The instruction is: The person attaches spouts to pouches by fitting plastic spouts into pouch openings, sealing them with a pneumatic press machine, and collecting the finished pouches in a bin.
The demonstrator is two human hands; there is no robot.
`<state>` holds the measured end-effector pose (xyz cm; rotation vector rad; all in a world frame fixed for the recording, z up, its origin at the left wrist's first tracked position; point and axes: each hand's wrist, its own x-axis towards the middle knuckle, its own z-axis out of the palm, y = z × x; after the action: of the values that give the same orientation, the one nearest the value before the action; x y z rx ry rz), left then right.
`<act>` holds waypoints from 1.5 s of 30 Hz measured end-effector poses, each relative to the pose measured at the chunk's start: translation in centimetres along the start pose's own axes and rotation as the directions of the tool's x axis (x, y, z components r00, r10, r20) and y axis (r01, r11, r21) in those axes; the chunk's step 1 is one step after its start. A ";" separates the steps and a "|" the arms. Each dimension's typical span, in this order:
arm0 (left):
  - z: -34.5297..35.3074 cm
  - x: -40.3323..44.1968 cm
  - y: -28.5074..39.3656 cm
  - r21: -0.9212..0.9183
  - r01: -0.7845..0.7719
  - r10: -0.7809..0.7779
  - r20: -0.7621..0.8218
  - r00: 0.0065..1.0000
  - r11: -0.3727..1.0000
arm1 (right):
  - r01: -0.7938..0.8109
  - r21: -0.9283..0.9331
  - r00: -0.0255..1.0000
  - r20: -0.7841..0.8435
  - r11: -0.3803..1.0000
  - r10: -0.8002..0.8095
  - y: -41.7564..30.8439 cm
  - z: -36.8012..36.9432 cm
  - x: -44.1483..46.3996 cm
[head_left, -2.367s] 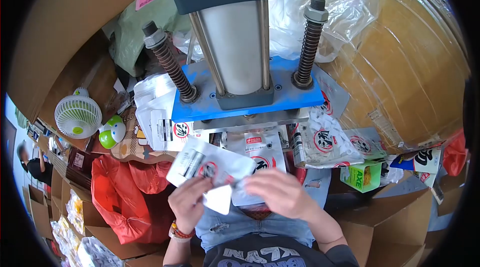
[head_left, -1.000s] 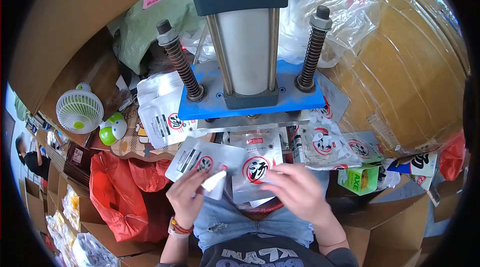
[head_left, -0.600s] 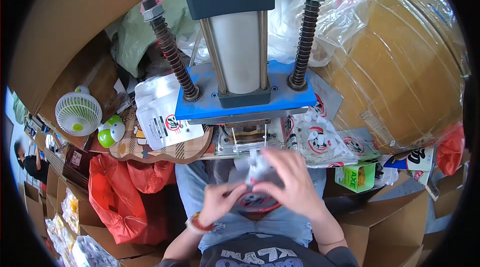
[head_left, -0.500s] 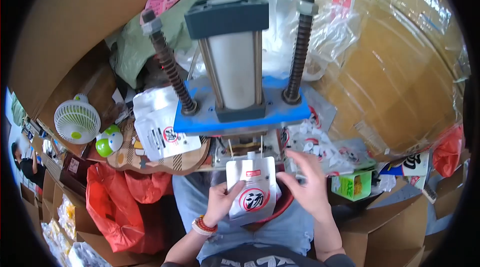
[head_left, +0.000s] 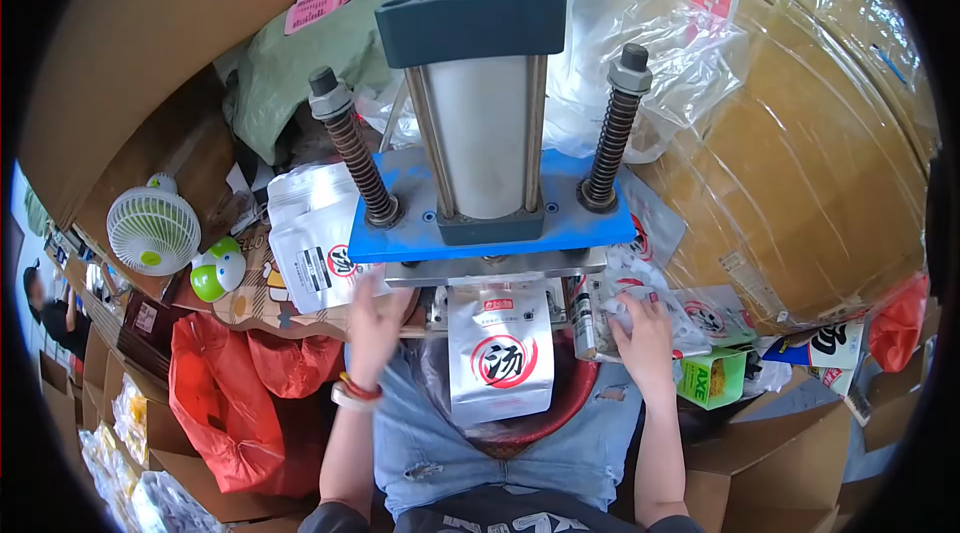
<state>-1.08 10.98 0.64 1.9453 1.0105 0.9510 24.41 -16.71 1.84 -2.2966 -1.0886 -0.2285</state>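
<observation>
A silver-white pouch (head_left: 500, 358) with a red ring and a black character hangs from the front of the press (head_left: 480, 258), its top edge under the metal plate. Neither hand touches it. My left hand (head_left: 374, 328), smeared by motion, is raised beside a stack of similar pouches (head_left: 300, 233) on the left; its fingers look apart, and nothing shows in them. My right hand (head_left: 645, 341) rests at the heap of small white plastic pieces (head_left: 680, 318) in clear wrap. Its thumb and forefinger are apart over the pieces, with the fingertips partly hidden.
Two spring-wound posts rise from the blue plate (head_left: 400, 245). A red basin (head_left: 575, 398) sits between my knees. A small fan (head_left: 155, 230) stands left, above red bags (head_left: 215, 403). Large cardboard boxes (head_left: 800, 183) and a green AXE carton (head_left: 715, 378) are at right.
The pouch, earlier in my left hand, is now let go and hangs at the press. My left hand has moved up and left; my right hand has moved right to the white pieces.
</observation>
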 end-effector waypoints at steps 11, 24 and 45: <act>-5.1 -7.2 -1.3 0.308 -0.281 0.288 0.025 0.957 0.909 | 0.339 0.195 0.899 -0.354 0.920 -0.256 -9.0 -7.5 -0.7; -4.9 -11.1 10.8 -0.137 -0.457 0.474 0.364 0.802 0.879 | 0.533 0.482 0.799 -0.017 0.695 -0.601 -13.5 -9.0 -3.1; -2.2 -2.7 0.9 0.614 -0.319 0.255 0.194 0.948 0.722 | 0.087 0.308 0.967 0.202 0.947 -0.155 -1.0 -3.5 -3.1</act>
<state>-3.76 8.81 1.64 2.7637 1.0851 0.7037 21.96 -20.22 4.00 -2.0211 -1.2846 0.1449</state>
